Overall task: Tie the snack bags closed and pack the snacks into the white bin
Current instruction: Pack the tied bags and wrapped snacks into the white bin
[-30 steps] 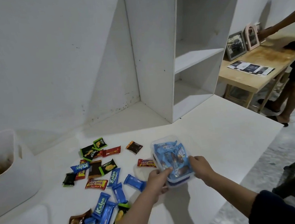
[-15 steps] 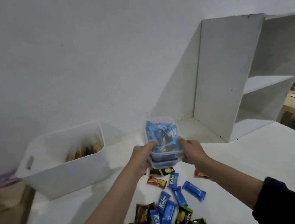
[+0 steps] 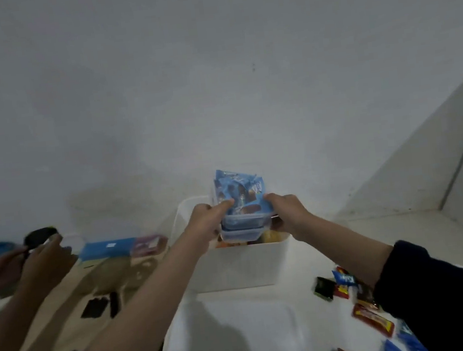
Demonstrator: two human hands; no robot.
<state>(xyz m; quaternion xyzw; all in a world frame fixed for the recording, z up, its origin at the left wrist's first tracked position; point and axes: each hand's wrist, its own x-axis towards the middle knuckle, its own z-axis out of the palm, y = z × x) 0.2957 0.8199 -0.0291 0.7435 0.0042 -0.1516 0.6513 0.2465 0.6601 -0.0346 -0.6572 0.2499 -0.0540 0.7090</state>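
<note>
Left hand point(image 3: 206, 217) and right hand point(image 3: 284, 208) grip clear container point(image 3: 243, 227) of blue snacks over white bin point(image 3: 243, 263). Risk: stack sits loose on top, a tilt spills it onto table point(image 3: 242, 332).

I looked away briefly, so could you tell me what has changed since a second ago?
Both hands, left hand and right hand, carried the clear snack container from the table up and leftward, over the white bin. The two-handed grip is unchanged; loose snacks remain on the table.
</note>
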